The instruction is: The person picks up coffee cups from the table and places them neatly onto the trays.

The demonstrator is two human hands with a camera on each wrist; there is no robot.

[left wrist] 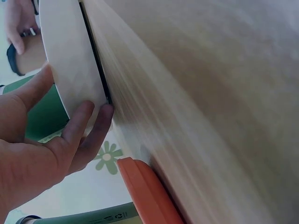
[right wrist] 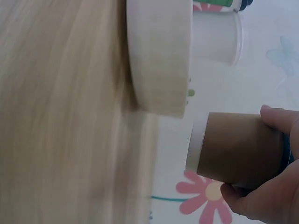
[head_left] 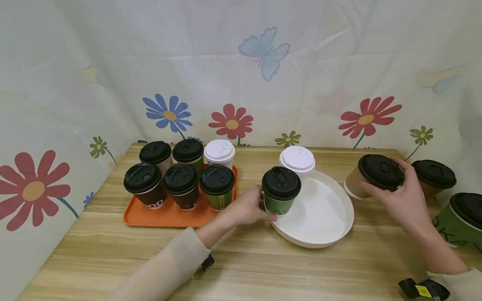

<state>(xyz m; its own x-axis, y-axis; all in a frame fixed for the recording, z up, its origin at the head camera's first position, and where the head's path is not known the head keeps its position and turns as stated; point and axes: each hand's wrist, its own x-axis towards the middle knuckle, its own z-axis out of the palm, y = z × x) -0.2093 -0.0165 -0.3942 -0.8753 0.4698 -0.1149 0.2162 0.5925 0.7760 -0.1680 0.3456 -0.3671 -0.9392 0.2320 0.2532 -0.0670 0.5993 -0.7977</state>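
A green paper cup (head_left: 279, 205) with a black lid stands at the left edge of a round white tray (head_left: 320, 209). My left hand (head_left: 246, 207) holds it low, thumb on the near side and fingers on the far side; in the left wrist view some fingertips (left wrist: 86, 109) touch the tray's outer wall. Tilted in my right hand (head_left: 408, 200) is a brown paper cup (right wrist: 233, 147) with a black lid, right of the tray. Fingers and thumb grip it near the lid. A white-lidded cup (head_left: 297, 159) stands at the tray's back.
On the left, an orange tray (head_left: 150, 219) bears several lidded cups in two rows. Right of my right hand stand another brown cup (head_left: 431, 190) and a larger green cup (head_left: 455, 225), both black-lidded. A flowered cloth (head_left: 211, 62) hangs behind the wooden table (head_left: 263, 271).
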